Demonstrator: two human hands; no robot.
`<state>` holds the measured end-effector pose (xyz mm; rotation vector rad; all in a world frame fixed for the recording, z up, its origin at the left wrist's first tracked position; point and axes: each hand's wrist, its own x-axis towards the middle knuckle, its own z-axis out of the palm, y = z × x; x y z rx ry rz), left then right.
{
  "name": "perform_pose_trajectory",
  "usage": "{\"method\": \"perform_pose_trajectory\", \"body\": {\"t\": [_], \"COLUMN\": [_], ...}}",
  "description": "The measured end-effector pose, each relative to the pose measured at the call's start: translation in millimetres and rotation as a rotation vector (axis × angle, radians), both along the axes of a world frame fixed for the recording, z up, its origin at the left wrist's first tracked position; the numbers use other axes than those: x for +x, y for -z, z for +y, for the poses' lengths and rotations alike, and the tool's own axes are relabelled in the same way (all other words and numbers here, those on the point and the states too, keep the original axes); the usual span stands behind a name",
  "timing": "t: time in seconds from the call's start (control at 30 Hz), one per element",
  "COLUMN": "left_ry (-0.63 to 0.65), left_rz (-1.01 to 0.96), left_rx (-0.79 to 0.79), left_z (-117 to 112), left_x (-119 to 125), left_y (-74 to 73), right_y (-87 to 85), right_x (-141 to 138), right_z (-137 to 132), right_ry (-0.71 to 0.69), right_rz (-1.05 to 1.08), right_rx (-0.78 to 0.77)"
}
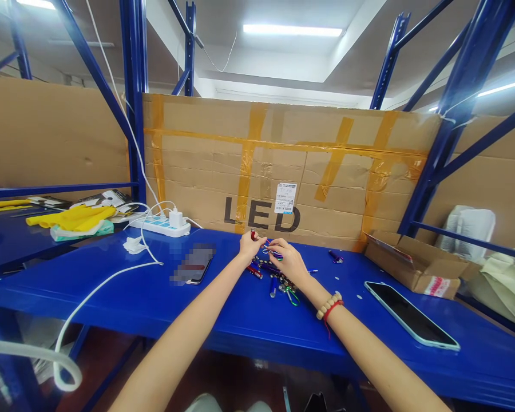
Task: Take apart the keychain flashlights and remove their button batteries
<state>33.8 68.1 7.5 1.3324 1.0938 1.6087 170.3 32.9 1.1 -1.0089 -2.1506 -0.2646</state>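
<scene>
Ops: Head view. What step?
Me: Looks like fine handling of keychain parts. My left hand (252, 247) pinches a red cylinder (253, 234), upright, beyond the keychain heap (274, 284). My right hand (290, 262), just beside it, looks closed on a purple piece (276, 256), over the heap's far side. Can't tell if the two parts touch.
Ops: Next move needs?
Me: My read: steady fingertips, light grip.
Ops: Around it? Obstructions?
Me: Green carabiner (292, 296) at heap's near edge; stray purple keychain (336, 257) right of heap. Pixelated phone (199, 269) left; mint-edged phone (412, 315) right; small carton (433, 269) farther right. Power strip (163, 226) far left, white cable (111, 281) looping nearer. LED-printed cardboard (309, 177) behind. My right palm hides some of the heap; loose rings could snag.
</scene>
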Motion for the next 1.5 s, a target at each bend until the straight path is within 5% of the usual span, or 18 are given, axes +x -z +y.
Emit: {"method": "perform_pose_trajectory", "body": {"t": [0.13,0.47,0.83,1.13,1.5], "left_ry": [0.043,0.030,0.021,0.030,0.198], "left_rz": [-0.039,0.010,0.136,0.334,0.408], "left_rx": [0.020,0.036,0.093,-0.082,-0.166], "left_z": [2,0,-11,-9,-23], "left_x": [3,4,8,2,7], "left_y": [1.8,3.4,-2.1,-2.6,-7.5], "right_y": [-0.6,1.9,1.7,0.6,1.5], "right_x": [3,2,5,6,7], "right_z": [1,4,6,6,8], "right_ry": [0.070,0.195,0.123,0.040,-0.043], "right_rz": [0.155,-0.179,0.067,0.261,0.090], "right_rx": [-0.058,-0.078,-0.088,0.110,0.252]}}
